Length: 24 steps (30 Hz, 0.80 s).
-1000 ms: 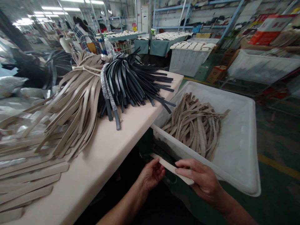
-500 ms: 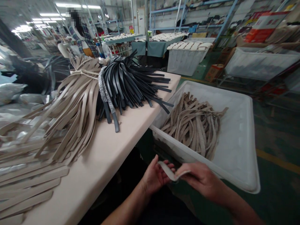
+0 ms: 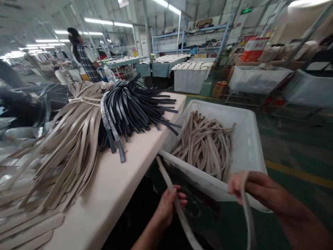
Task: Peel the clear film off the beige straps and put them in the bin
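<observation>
A long beige strap (image 3: 179, 211) runs between both my hands, below the table's edge. My left hand (image 3: 166, 205) grips it low down, with one end sticking up towards the bin. My right hand (image 3: 256, 191) pinches the other stretch, which hangs down in a loop at the lower right. Behind my hands a white plastic bin (image 3: 249, 139) holds a heap of beige straps (image 3: 205, 144).
A pale table (image 3: 135, 156) on my left carries a bundle of beige straps (image 3: 70, 139), flat beige straps at its near end, and a bundle of black straps (image 3: 132, 104). A person in a plaid shirt (image 3: 84, 59) stands far back. More white bins (image 3: 191, 74) and shelving stand behind.
My hands have moved apart. The right hand rose to the right and the strap has stretched out into a long loop. The camera has tilted upward.
</observation>
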Available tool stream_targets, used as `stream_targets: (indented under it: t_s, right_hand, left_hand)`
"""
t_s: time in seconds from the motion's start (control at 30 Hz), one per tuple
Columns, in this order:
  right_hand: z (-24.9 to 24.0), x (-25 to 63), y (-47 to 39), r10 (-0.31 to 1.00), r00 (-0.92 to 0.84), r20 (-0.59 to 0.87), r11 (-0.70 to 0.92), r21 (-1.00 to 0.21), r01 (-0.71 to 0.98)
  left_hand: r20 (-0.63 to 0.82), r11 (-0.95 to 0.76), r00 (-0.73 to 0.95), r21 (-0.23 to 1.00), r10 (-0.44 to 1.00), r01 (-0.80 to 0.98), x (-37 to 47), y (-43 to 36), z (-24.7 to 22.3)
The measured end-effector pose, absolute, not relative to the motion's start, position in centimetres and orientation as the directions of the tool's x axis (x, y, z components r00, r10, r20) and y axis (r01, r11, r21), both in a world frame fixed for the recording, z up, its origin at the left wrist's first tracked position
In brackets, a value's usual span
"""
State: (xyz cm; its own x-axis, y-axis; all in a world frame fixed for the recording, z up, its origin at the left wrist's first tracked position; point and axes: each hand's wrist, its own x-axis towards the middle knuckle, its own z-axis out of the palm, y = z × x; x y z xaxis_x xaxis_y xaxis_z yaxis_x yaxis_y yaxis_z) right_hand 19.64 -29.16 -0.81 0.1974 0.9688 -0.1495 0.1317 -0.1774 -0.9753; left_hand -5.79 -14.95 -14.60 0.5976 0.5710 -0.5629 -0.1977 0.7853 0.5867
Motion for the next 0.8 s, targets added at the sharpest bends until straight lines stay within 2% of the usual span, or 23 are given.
stream_targets:
  t_s: [0.13,0.23,0.3,0.47,0.57,0.67,0.73,0.8]
  right_hand:
    - [-3.7,16.6,-22.8,0.978,0.057,-0.199,-0.194,-0.977,-0.092]
    - [-5.3,15.5,-19.7,0.984,0.011,-0.180,-0.171,-0.951,-0.259]
    - [-5.6,15.0,-18.5,0.993,-0.017,-0.117,-0.117,-0.950,-0.290]
    - [-4.1,14.2,-16.4,1.000,0.003,0.023,0.023,-0.984,-0.175]
    - [-2.4,13.1,-15.6,0.995,0.045,0.088,0.091,-0.994,-0.057]
    - [-0.6,11.1,-15.9,0.952,0.082,0.296,0.269,-0.931,0.245]
    - [0.4,9.5,-16.4,0.911,0.067,0.408,0.355,-0.854,0.380]
    - [1.0,8.0,-17.2,0.897,0.083,0.434,0.380,-0.853,0.358]
  left_hand:
    - [-0.435,0.701,0.757,0.712,0.488,-0.043,-6.2,-16.3,-13.6]
    - [-0.420,0.691,0.803,0.722,0.423,0.014,-6.3,-16.6,-14.1]
    - [-0.411,0.701,0.826,0.713,0.386,0.027,-6.2,-16.7,-14.9]
    - [-0.364,0.642,0.853,0.765,0.374,0.045,-6.3,-16.1,-14.1]
    - [-0.274,0.499,0.798,0.866,0.537,-0.038,-6.3,-14.7,-10.4]
    - [-0.181,0.354,0.679,0.927,0.712,-0.123,-6.2,-13.1,-7.0]
    - [-0.196,0.359,0.608,0.920,0.769,-0.158,-6.3,-12.3,-6.0]
    - [-0.290,0.449,0.601,0.884,0.745,-0.129,-7.0,-12.0,-6.0]
